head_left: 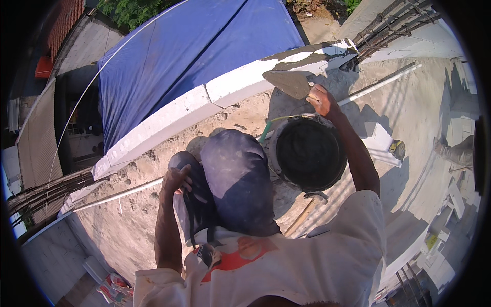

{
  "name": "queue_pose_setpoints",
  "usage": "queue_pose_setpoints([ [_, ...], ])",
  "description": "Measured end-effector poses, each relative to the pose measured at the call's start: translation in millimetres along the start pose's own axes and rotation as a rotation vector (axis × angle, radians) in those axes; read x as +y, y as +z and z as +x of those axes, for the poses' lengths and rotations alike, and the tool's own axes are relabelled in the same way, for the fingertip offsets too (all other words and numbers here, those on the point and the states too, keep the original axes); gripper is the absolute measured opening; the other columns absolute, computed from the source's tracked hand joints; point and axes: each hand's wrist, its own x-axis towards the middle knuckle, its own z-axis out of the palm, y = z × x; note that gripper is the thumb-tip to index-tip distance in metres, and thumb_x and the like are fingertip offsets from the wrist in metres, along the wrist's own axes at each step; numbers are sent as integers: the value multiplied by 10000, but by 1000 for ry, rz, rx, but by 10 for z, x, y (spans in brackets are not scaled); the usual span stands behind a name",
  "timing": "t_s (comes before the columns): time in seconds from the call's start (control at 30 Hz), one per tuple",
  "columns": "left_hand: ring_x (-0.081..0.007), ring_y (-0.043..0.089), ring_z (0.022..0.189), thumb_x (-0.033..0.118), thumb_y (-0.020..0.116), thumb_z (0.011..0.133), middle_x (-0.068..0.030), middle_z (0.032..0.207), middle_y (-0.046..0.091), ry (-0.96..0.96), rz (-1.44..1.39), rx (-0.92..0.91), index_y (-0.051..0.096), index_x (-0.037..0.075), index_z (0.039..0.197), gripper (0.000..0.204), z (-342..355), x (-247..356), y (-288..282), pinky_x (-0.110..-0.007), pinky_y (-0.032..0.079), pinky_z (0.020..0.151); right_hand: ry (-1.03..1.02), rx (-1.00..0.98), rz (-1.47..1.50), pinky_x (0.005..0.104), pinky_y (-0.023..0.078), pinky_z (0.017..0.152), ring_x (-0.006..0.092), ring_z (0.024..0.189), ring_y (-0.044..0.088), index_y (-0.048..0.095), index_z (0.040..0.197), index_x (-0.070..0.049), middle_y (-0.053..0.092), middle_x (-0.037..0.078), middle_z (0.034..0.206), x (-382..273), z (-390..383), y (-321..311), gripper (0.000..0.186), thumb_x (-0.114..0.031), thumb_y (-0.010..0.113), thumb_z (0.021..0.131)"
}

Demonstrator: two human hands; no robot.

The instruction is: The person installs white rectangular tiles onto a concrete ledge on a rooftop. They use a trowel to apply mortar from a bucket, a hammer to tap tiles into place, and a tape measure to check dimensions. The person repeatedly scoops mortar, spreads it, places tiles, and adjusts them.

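Observation:
My right hand (322, 101) is wrapped round the handle of a trowel. The trowel blade (288, 83), coated in grey mortar, is over the near side of a low row of white blocks (232, 82). Wet grey mortar (299, 57) is spread along the top at the row's right end. Below my right forearm stands a round black bucket (276, 156), its inside dark and shaded. My left hand (176, 178) rests by my bent left knee, fingers loosely curled and apart, with nothing visible in it.
A blue tarp (189, 56) hangs beyond the blocks. Steel reinforcing bars (391, 25) jut out at the far right. A white pipe (381, 84) runs along the rough floor. A tape measure (397, 149) lies by a white block piece (377, 140) right of the bucket.

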Motion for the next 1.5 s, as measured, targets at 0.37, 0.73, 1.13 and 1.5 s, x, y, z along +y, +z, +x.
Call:
queue_pose_setpoints([
  [0.37,-226,661,487,592,535,1024,-147,669,741,2,29,-6,762,-25,800,694,-21,-31,-58,-370,557,471,-167,-245,-294,458,520,917,368,1065,610,682,1206,-63,643,135,1080,-341,184,-125,373,-47,756,841],
  [0.73,-240,628,431,650,572,978,-169,628,705,32,-10,-104,751,-48,806,741,177,-170,-176,-386,532,390,899,-238,-99,491,519,843,424,970,693,646,1093,2,725,200,972,-2137,-1245,-928,335,-289,725,947],
  [1.13,-216,620,416,692,584,954,-127,582,681,230,-143,-157,746,-17,781,747,235,-420,-116,-335,503,375,847,-446,-230,437,572,635,289,674,688,709,915,-23,668,126,744,-1706,-1850,107,240,-257,678,958],
  [1.5,-209,648,442,650,586,980,-144,614,706,244,-221,-61,755,-24,814,715,118,-554,-97,-327,506,393,917,250,1225,260,348,418,83,467,453,676,1040,17,549,20,678,-2820,-1207,484,280,-254,637,982],
])
